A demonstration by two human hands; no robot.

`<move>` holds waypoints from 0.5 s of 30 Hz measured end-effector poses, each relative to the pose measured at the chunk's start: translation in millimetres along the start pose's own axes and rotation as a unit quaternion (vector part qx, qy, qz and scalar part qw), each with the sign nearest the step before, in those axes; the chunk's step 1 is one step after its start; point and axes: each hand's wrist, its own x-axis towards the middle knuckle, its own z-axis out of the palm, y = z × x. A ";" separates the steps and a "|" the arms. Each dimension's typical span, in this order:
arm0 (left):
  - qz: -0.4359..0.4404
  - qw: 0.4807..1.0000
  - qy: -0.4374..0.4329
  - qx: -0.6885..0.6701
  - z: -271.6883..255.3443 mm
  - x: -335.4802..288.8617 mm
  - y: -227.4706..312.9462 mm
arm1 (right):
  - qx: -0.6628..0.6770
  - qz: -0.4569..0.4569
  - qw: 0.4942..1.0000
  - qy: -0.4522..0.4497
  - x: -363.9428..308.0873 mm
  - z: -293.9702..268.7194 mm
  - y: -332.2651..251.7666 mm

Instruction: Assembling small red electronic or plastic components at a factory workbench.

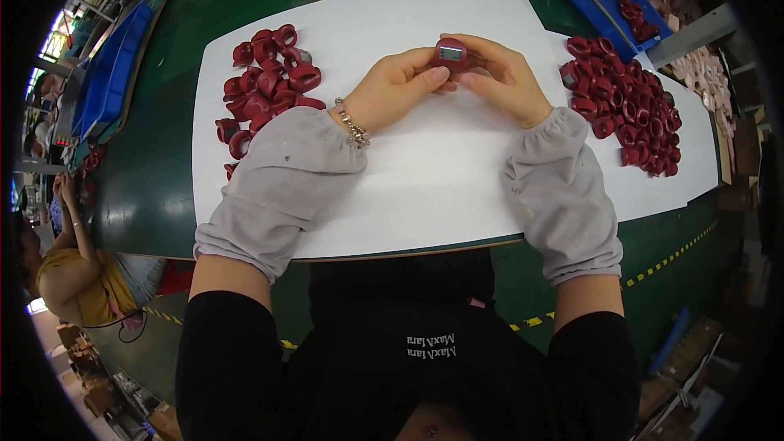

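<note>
Above the far middle of the white sheet (392, 204), I hold a small dark-red device with a little grey screen (450, 54). The screen faces up toward me. My left hand (400, 86) grips its left side, thumb at the lower edge. On its other side, my right hand (508, 77) has its fingers curled round the device. Fingertips partly hide the underside. Left of my hands lies a loose group of similar red ring-shaped devices (265, 82), partly covered by my left sleeve. A denser heap of them (625, 106) lies to the right.
A blue bin (608, 12) with more red pieces stands at the far right, beside a grey post (694, 37). Another blue bin (114, 73) is at the left. A co-worker in a yellow top (82, 286) sits at the lower left. The table's near edge runs before my body.
</note>
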 end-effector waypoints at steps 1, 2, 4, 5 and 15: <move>0.000 1.000 0.000 0.000 0.2 0.2 0.1 | -0.007 -0.005 1.000 -0.001 -0.1 -0.3 0.4; -0.001 1.000 0.006 -0.006 0.5 0.1 0.4 | -0.007 -0.005 1.000 -0.001 -0.1 -0.1 0.9; -0.002 1.000 0.011 -0.012 1.3 0.1 0.6 | -0.012 -0.014 1.000 0.000 -0.3 0.6 1.4; -0.001 1.000 0.013 -0.015 1.3 -0.2 0.1 | -0.011 -0.014 1.000 -0.001 0.4 2.5 -0.1; -0.002 0.999 -0.034 -0.007 -2.7 1.2 -1.0 | -0.058 -0.010 0.998 0.036 2.7 5.7 3.6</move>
